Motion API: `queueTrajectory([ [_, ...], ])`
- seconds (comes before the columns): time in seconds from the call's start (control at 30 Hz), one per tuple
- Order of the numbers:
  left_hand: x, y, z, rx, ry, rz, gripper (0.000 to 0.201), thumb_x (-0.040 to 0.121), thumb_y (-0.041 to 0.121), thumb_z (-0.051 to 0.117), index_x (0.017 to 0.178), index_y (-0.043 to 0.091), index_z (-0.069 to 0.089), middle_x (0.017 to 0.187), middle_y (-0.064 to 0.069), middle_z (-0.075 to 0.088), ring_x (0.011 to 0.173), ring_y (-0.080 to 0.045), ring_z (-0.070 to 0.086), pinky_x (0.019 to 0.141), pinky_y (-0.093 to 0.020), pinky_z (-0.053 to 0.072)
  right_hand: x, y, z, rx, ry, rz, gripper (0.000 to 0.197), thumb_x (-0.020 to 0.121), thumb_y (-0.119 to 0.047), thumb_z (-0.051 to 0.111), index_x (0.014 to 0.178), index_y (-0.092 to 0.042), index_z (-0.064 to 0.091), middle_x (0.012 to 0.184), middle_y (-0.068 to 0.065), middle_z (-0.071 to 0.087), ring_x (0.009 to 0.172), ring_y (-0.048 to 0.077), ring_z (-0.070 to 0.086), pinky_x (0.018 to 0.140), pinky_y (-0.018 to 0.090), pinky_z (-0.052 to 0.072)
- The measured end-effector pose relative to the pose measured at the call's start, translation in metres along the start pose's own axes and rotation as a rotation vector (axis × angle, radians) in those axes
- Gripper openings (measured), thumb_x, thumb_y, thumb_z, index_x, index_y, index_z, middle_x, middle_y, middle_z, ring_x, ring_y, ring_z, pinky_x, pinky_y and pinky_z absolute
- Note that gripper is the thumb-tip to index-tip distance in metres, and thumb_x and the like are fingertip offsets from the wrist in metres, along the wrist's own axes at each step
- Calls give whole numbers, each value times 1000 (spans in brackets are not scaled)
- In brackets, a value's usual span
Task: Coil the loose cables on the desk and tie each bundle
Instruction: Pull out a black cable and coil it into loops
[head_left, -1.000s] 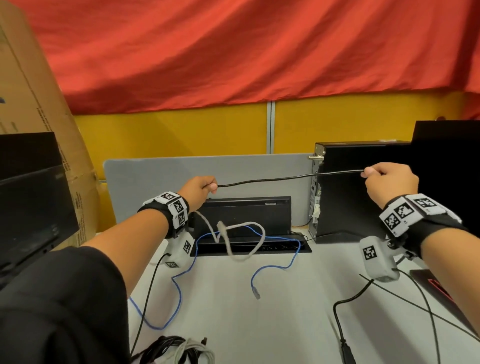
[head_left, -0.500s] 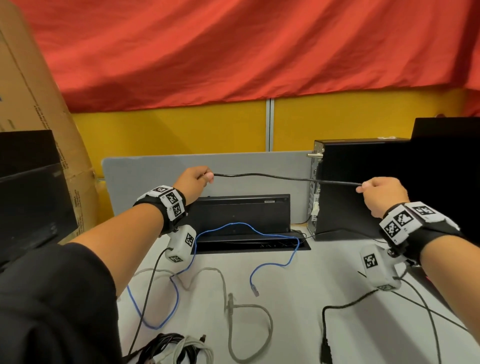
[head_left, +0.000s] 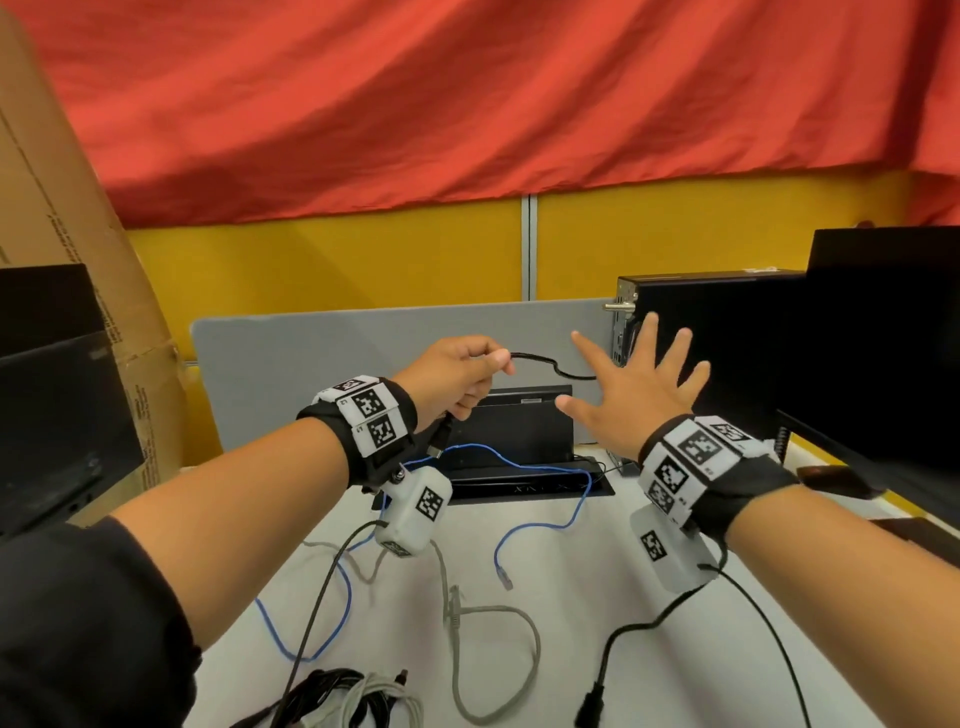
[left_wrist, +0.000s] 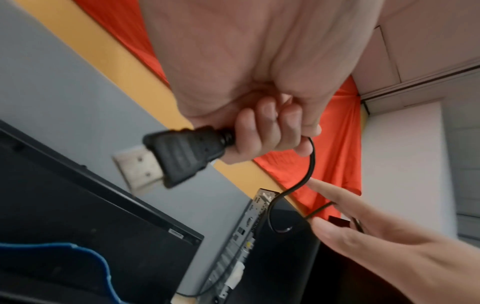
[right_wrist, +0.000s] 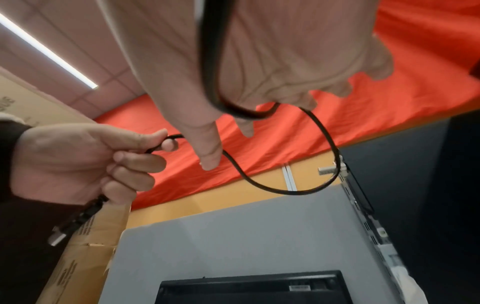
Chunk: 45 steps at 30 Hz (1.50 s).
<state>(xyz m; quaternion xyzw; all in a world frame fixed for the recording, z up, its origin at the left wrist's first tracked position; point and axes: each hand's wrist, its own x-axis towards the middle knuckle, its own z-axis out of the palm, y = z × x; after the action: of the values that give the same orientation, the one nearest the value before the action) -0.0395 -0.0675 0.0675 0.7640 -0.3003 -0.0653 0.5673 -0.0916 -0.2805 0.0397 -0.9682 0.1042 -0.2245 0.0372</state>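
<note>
Black cable (head_left: 550, 365) is up in the air above the worktop (head_left: 545, 644), far centre. Left hand (head_left: 457, 376) pinches it near the plug; right hand (head_left: 641, 387) is spread, cable draped across the palm. Step: forming 1st loop. Next, prob. right hand brings slack to the left w/o twisting.
</note>
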Motion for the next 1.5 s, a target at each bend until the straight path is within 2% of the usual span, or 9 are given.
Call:
queueTrajectory([
  [0.1,-7,5,8,-51,-93,-12,19,99,29,52,90,17,63,53,6,33,47,-10,24,42,-20,24,-7,-3,-3,-128,181,-79,65,79,-80,37,139,-61,22,156,12,-29,138,50,-24,107,69,-7],
  [0.2,-10,6,14,-60,-130,-24,19,99,26,52,94,14,65,51,5,33,47,-10,23,43,-20,22,-5,-2,-2,-82,255,-265,30,90,-59,46,110,-44,62,161,9,11,145,41,-7,110,61,-11],
  [0.3,-11,7,14,49,-74,-57,20,99,23,54,94,14,71,49,5,35,46,-11,25,43,-22,21,-2,4,-1,276,86,-362,24,100,-35,44,93,-17,59,92,5,62,110,35,54,103,47,38],
  [0.4,-12,10,8,294,-25,-87,19,96,26,59,91,21,77,48,5,43,44,-10,29,42,-22,24,-2,13,1,345,146,-430,23,100,-27,45,90,-10,56,72,2,54,72,25,55,64,32,45],
  [0.63,-17,8,4,557,-121,-181,25,100,23,52,94,19,76,50,6,54,43,-8,38,44,-19,33,3,40,-3,110,294,-428,33,98,-44,33,87,-21,53,70,0,57,60,22,56,51,29,45],
  [0.8,-26,-5,1,618,-181,-266,28,99,22,52,84,18,75,47,9,51,41,-8,37,44,-19,32,16,79,-8,130,290,-45,44,100,-48,25,85,-16,53,58,3,55,49,21,52,46,26,37],
  [0.97,-21,-11,-4,783,80,-172,31,99,18,49,79,14,72,57,8,53,55,-6,47,52,-20,36,-3,77,3,-62,355,-383,42,97,-55,16,66,-30,29,42,-6,39,34,9,38,39,20,22],
  [1.2,-19,-13,-19,1020,188,-144,30,97,15,47,81,6,71,82,-15,68,78,-28,59,71,-30,44,-10,67,10,-62,355,-603,39,97,-52,30,71,-26,45,46,-10,38,37,6,37,41,19,28],
  [1.5,-36,4,-4,-270,-59,-141,29,104,15,38,82,10,56,50,6,34,43,-7,25,40,-19,21,-6,83,30,16,110,-258,38,98,-52,24,76,-28,42,58,-5,52,48,10,51,45,22,35],
])
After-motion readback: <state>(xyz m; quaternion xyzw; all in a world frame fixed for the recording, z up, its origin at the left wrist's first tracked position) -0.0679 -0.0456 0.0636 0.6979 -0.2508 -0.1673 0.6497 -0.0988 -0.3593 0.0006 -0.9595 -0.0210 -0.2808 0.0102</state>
